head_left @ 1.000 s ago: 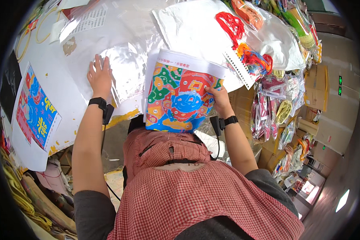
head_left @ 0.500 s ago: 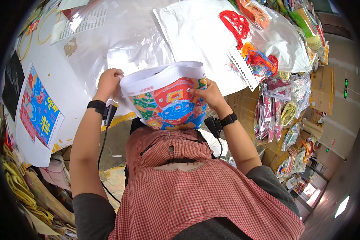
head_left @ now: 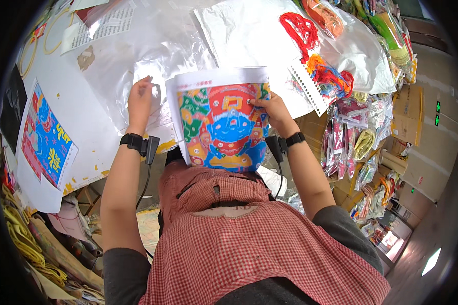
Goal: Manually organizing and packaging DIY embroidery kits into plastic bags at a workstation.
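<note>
The person is holding up a colourful picture sheet over the near edge of the table — it looks like the step of getting that sheet ready to go with a clear plastic bag. The sheet shows a bright figure in red, blue, green and orange, with a white strip along the top, and it curves a little as if it is bending. The right hand pinches the right edge of the sheet, thumb on the front and the other fingers behind, so it is closed on the paper. The left hand is off to the left, resting on the shiny plastic bag with its fingers bent and close together; it seems to nip the plastic (the shine makes it hard to be sure). The sheet's left edge hangs just beside that hand. I think the next move needs the left hand to keep the bag steady and its mouth open, while the right hand keeps the sheet flat — a floppy sheet could catch or crease. Another picture sheet lies flat far to the left, and bundles of coloured thread lie well to the right.
</note>
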Action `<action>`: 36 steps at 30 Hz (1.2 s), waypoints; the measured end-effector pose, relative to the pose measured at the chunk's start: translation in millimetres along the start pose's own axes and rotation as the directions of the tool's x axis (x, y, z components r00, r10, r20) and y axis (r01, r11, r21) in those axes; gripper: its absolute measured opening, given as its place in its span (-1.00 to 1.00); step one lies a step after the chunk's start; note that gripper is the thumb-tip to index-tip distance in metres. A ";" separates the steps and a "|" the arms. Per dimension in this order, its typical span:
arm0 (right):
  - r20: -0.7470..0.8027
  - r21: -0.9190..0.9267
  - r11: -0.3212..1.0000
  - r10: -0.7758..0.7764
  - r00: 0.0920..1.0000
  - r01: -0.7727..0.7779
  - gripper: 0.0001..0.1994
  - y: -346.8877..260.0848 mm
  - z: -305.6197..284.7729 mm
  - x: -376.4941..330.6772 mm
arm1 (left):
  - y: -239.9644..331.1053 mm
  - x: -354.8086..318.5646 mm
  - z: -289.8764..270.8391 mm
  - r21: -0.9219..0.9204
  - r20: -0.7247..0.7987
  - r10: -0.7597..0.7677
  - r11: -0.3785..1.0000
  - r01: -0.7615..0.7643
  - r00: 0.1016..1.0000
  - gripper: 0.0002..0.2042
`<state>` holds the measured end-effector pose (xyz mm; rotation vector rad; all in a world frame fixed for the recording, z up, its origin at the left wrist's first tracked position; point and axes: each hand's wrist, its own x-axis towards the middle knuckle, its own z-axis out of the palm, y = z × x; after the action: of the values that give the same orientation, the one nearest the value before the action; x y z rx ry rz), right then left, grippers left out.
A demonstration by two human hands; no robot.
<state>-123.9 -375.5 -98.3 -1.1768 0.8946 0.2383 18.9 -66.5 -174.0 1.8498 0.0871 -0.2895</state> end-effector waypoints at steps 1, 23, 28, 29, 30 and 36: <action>-0.020 0.011 0.999 0.032 0.999 -0.032 -0.78 4.3 -7.9 8.5 | 8.7 2.7 0.6 0.014 0.023 0.059 0.998 -0.060 0.998 -0.85; 0.698 -0.712 -0.341 -0.245 0.673 0.614 -0.16 46.8 26.6 -42.3 | 3.7 -73.6 -4.8 0.448 0.285 -0.179 0.893 0.034 0.942 -0.64; 0.501 -0.746 0.065 -0.600 0.624 0.662 -0.24 47.7 12.3 -24.3 | 56.5 -76.1 11.7 -0.209 0.515 -0.209 0.910 0.358 0.831 -0.64; 0.456 -0.766 0.109 -0.603 0.655 0.634 -0.31 40.4 11.1 -28.3 | 78.8 -82.6 11.3 -0.279 0.597 -0.141 0.887 0.369 0.789 -0.63; 0.456 -0.766 0.107 -0.605 0.653 0.634 -0.31 41.9 1.3 -26.4 | 100.2 -87.0 15.8 -0.343 0.672 -0.061 0.858 0.383 0.738 -0.60; -0.183 0.386 0.871 -0.250 0.951 0.304 -0.62 47.3 -41.3 -8.5 | 142.8 -100.1 72.9 -0.375 0.795 0.367 0.923 -0.086 0.483 -0.56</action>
<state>-177.3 -390.0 -129.2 -0.9156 0.8233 -0.2563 -59.4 -169.4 -36.1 1.2133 -0.7875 -0.9336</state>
